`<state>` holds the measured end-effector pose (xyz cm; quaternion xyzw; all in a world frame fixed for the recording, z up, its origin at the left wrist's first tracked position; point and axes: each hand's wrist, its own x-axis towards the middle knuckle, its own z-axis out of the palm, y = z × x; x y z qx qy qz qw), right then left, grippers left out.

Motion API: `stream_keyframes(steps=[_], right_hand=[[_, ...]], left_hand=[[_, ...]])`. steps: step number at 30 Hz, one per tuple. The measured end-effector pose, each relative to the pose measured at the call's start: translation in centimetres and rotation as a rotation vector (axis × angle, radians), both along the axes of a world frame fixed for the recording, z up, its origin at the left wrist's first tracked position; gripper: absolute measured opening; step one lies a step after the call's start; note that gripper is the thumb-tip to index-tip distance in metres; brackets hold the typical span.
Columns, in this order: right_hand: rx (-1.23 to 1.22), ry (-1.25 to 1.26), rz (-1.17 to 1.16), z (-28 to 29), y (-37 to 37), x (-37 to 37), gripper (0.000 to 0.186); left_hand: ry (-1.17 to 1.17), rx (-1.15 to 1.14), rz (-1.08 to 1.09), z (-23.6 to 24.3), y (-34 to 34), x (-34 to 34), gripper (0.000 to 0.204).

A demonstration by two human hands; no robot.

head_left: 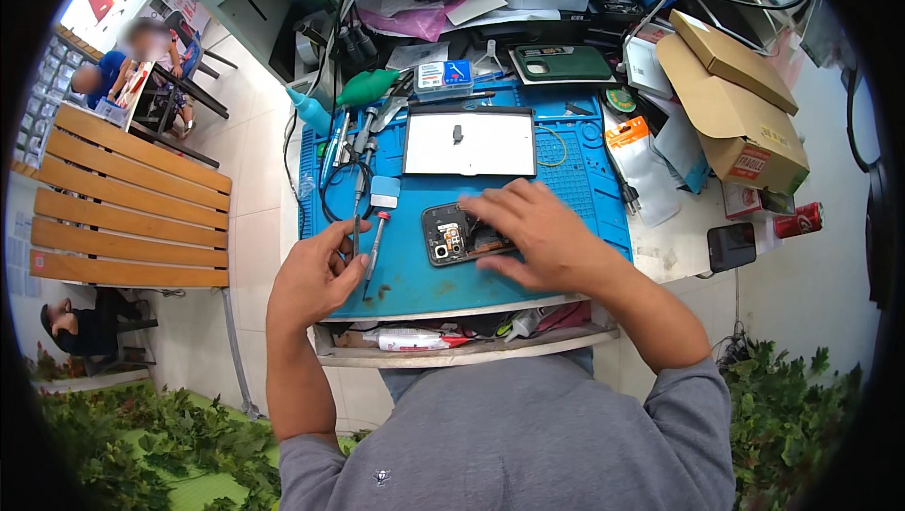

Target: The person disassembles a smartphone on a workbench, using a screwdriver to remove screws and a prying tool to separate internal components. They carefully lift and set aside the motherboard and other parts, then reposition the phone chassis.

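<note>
An opened smartphone point(449, 243), its dark frame and inner parts exposed, lies on the blue work mat point(415, 289). My right hand point(542, 238) arches over the phone's right side with thumb and fingers spread, the fingertips near its upper and lower edges; firm contact cannot be made out. To the left, my left hand point(320, 271) pinches a thin dark tool point(356, 237), perhaps tweezers. Beside those fingers lies a slim screwdriver point(376, 252) with a red cap. Behind the phone rests a white tray point(434, 145) with a dark rim, bearing a small grey part point(458, 135).
A blue-and-white block point(385, 191) sits near the tools at left. Behind stand a green bulb blower point(368, 88), a clear-lidded box point(444, 77) and a green phone case point(563, 64). Cardboard boxes point(731, 115) crowd the right. Below the mat, an open drawer point(452, 346) holds tubes.
</note>
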<state>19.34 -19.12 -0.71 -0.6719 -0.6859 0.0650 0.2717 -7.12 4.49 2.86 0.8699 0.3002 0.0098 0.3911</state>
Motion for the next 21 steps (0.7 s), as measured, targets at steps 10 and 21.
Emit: stream_keyframes(steps=[10, 21], right_hand=[[-0.006, 0.068, -0.162, -0.4, 0.0, 1.8, 0.045], [0.139, 0.113, -0.269, -1.9, 1.6, 1.6, 0.023]], left_hand=[[0.152, 0.286, -0.082, 0.7, 0.7, 1.2, 0.047], [-0.299, 0.365, -0.367, -1.9, -5.1, 9.0, 0.035]])
